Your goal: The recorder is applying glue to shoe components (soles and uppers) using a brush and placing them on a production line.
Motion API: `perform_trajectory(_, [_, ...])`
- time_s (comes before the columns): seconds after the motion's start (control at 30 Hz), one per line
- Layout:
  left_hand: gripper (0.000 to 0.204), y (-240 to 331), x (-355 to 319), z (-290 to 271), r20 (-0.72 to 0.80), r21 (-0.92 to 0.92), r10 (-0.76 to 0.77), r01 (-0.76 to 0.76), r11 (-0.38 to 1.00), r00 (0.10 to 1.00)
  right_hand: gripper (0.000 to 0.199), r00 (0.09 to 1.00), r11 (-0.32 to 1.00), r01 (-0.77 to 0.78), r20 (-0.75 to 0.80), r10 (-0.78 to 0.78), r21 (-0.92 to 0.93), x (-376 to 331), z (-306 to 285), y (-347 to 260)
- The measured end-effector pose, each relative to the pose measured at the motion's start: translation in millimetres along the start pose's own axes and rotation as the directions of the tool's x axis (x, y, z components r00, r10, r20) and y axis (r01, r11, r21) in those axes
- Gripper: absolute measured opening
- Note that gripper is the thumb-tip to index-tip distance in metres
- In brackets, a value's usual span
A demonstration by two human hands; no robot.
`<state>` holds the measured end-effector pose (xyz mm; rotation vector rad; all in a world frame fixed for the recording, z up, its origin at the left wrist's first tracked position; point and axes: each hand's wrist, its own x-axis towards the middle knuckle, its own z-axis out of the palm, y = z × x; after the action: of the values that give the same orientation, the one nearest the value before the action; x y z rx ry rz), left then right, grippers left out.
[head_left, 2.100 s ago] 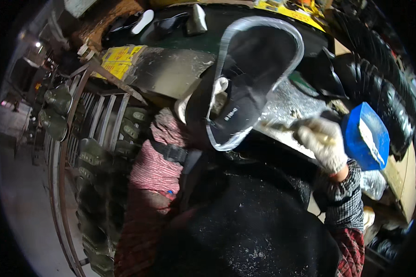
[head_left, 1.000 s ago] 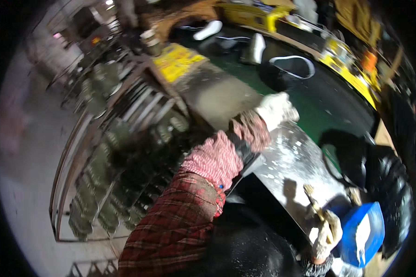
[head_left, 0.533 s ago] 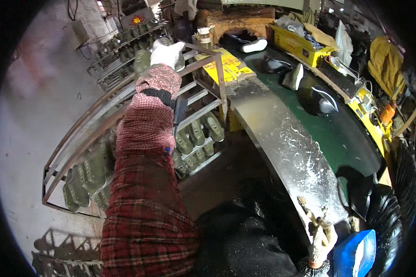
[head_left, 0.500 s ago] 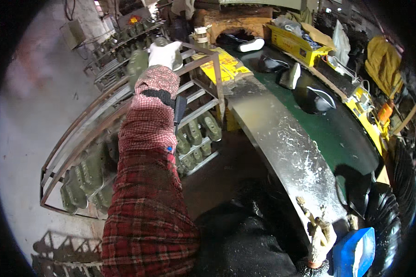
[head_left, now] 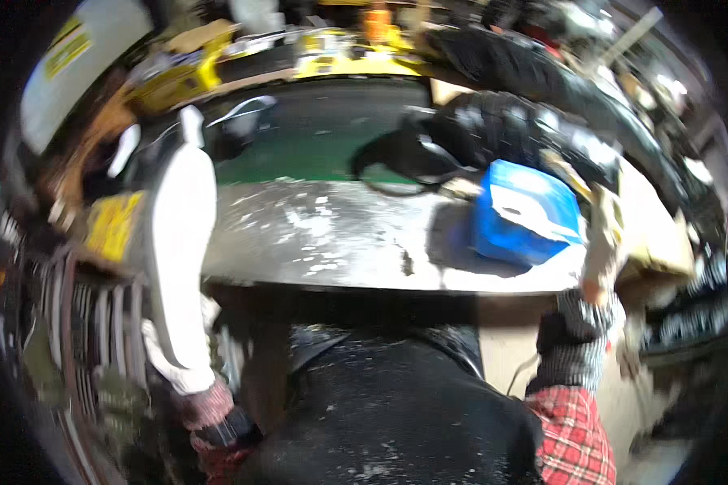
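Left hand (head_left: 182, 368) grips a long white piece (head_left: 178, 267) at the tabletop's (head_left: 340, 242) left edge. Right hand (head_left: 603, 242) clutches something blurry beside the blue tub (head_left: 522, 214). Work looks barely started.

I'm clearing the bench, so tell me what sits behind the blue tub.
Behind the blue tub lies a black shoe piece with a pale edge, then green matting and stacked black tyres. The tub hides the bench right behind it, and the picture is blurred.
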<state>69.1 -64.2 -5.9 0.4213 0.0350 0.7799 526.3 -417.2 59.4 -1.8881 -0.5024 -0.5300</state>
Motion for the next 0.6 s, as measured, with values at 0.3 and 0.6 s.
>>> perform_trajectory(0.3, [0.067, -109, 2, -24, -0.518, 0.088, -0.196, 0.280, 0.956, 0.832, 0.027, 0.902, 0.954, -0.203, 0.337, 0.271, -0.223, 35, -14, 37])
perform_trajectory(0.6, [0.067, -110, -20, -53, -0.032, -0.213, -0.712, 0.691, 0.691, 0.702, 0.017, 0.950, 0.920, -0.026, 0.296, -0.100, 0.392, -49, 35, -68])
